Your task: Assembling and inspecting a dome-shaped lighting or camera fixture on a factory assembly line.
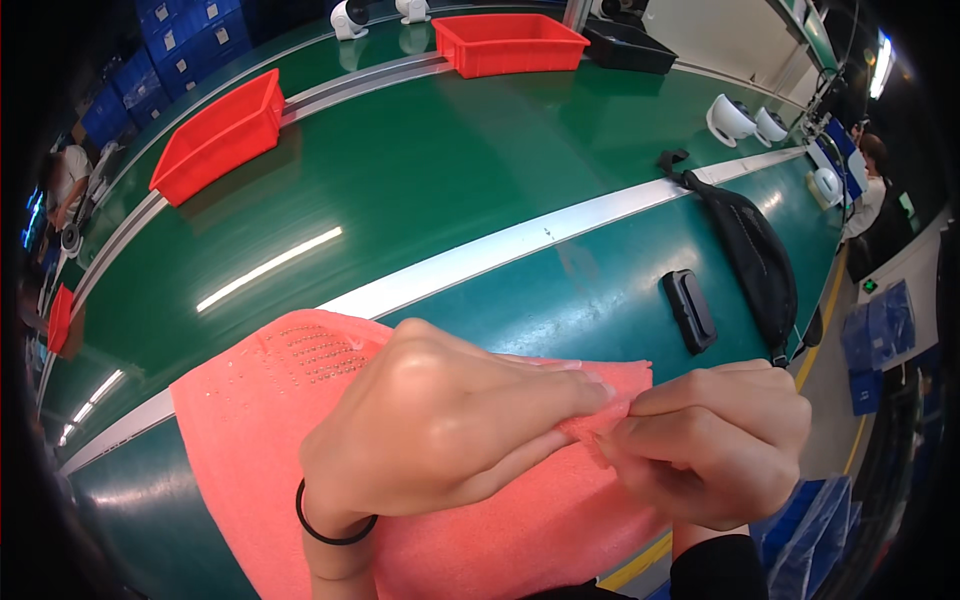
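Observation:
A coral-pink cloth with rows of small shiny studs near its far left corner spreads over the near edge of the bench. My left hand, a black band round its wrist, reaches across the cloth and pinches its edge between thumb and fingers. Close beside it, my right hand grips the same edge, fingers curled in. The cloth is bunched where the fingertips of both hands nearly meet. My palms and part of the cloth under the left hand are hidden.
Beyond the metal strip runs a green belt with red bins along its far rail. A black waist bag and a small dark case lie at right. White devices stand further back. A person is at far right.

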`<action>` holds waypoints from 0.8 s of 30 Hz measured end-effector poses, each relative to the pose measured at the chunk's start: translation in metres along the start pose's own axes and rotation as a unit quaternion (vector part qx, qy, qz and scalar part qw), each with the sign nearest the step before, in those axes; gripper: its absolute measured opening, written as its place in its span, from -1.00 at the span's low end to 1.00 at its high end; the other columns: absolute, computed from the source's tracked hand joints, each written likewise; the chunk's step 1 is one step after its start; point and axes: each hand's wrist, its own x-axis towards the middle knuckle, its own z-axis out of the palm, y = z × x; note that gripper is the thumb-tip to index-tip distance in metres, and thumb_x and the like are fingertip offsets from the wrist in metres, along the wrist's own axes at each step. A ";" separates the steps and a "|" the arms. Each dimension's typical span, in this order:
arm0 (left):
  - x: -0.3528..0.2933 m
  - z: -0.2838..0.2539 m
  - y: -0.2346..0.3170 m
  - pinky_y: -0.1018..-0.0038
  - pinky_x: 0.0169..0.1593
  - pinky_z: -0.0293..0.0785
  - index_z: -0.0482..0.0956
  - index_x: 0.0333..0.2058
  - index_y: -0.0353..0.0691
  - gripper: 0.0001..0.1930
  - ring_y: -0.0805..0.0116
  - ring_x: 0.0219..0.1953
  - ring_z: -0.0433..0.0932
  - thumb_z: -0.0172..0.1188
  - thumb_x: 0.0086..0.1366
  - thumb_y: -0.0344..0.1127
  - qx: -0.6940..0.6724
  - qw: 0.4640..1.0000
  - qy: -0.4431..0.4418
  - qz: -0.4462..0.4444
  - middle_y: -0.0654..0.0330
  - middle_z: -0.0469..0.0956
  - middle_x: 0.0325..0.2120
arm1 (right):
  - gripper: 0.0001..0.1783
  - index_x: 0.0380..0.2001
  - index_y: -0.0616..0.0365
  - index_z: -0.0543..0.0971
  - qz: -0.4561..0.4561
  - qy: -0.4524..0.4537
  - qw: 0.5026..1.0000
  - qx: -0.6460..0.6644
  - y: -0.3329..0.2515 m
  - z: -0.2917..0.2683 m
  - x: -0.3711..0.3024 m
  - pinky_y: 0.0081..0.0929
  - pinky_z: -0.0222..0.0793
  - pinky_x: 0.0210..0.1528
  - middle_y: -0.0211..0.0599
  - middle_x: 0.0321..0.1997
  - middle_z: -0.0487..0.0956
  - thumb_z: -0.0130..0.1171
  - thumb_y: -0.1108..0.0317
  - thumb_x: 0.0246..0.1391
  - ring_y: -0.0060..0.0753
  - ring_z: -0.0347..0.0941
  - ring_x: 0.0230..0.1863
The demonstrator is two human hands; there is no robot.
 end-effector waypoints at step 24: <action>0.000 -0.012 0.002 0.56 -0.43 0.59 0.65 -0.42 -0.34 -0.72 0.23 -0.39 0.66 0.27 -0.25 -0.58 -0.014 1.000 0.006 0.005 0.09 0.64 -0.52 | -0.77 -0.64 0.16 0.55 0.011 0.013 0.997 -0.072 -0.011 -0.012 0.003 -0.74 0.10 -0.76 -0.36 -0.72 0.47 0.29 0.58 -0.58 -0.59 0.31 -0.79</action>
